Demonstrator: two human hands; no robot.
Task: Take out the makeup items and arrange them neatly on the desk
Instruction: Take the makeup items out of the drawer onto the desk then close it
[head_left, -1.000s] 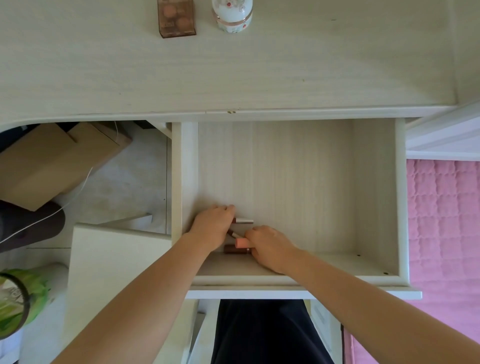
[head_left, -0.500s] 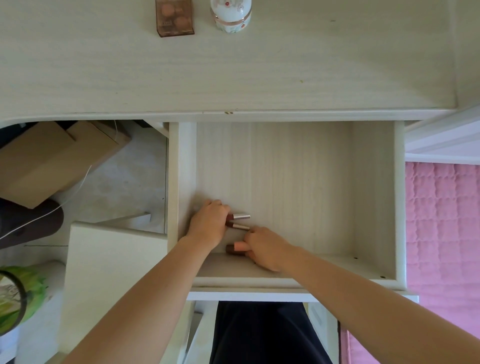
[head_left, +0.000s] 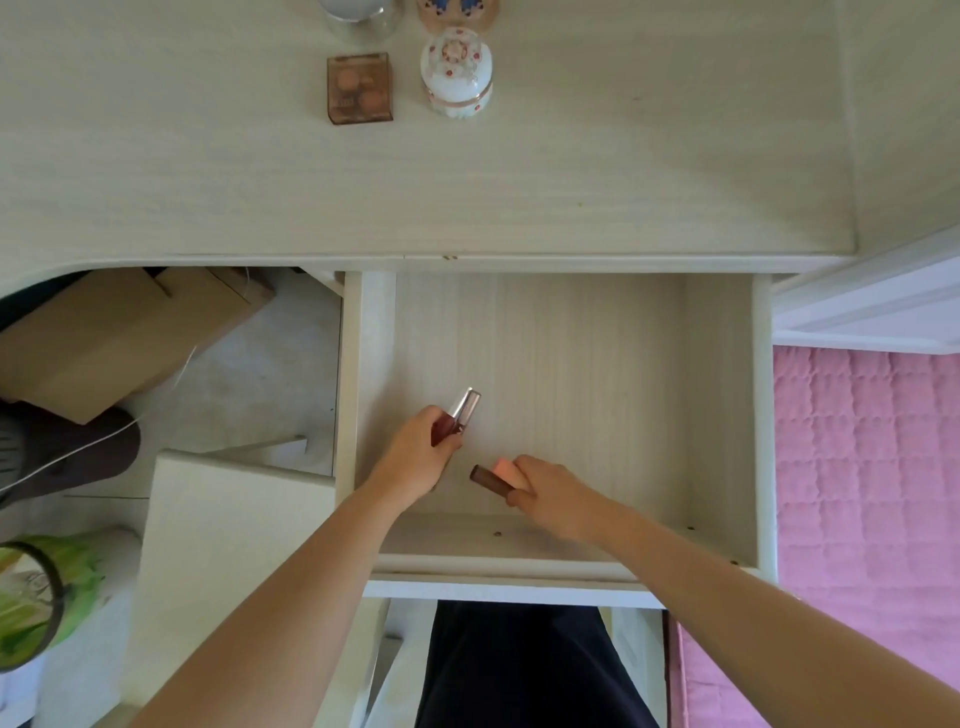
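Hands work inside the open drawer (head_left: 724, 415): left hand (head_left: 418, 457) grips two lip gloss tubes (head_left: 457, 418), right hand (head_left: 550, 491) pinches a brown-and-pink tube (head_left: 493, 475).

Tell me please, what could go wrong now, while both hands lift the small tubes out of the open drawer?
1. The left hand holds two slim tubes together; one may slip and fall back into the drawer.
2. The right hand grips the brown and pink items near one end only, so they could tilt out.
3. On the desk, the palette and the flowered jar already stand close; a hurried placement might knock them.
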